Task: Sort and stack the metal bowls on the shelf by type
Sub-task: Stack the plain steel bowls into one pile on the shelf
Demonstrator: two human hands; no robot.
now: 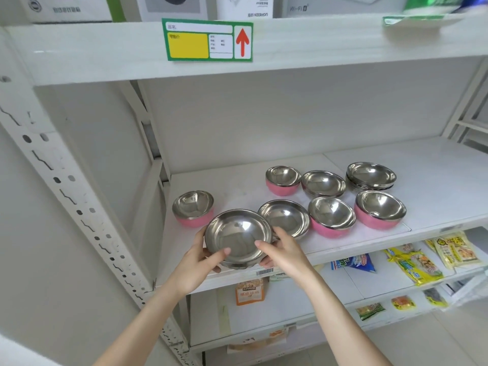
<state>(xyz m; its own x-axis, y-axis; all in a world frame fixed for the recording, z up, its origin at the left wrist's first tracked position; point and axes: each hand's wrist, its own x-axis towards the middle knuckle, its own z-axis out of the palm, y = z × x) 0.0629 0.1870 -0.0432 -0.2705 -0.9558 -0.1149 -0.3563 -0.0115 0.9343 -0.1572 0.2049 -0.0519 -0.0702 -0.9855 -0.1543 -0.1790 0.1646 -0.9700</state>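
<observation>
The left hand (200, 260) and the right hand (286, 253) both grasp the held bowl (237, 236), a plain steel type. Each thumb hooks over the near rim and the fingers curl beneath. Gripping on opposite sides keeps the bowl level, which would let it be lowered squarely onto a matching bowl. A further rim seems to show under it, so it may be a small stack; this cannot be confirmed. The held bowl is at the front edge of the shelf (435, 180), resting on the board or just above it.

Positions relative to the held bowl:
- Just right, touching or nearly so: a plain bowl (285, 216), the likely mate.
- Further right: the near pink bowl (331, 217), then the end pink bowl (380, 210).
- Left and behind: the left pink bowl (194, 208).
- Well behind, to the right: the rear pink bowl (282, 179), the middle stack (323, 183) and the right stack (371, 177), both of plain bowls.

Judged status: the plain bowls are partly stacked and all four pink bowls stand singly, so the sorting is not yet finished.

Well above hangs a price tag (207, 39). Below and right lie snack packets (412, 262).
</observation>
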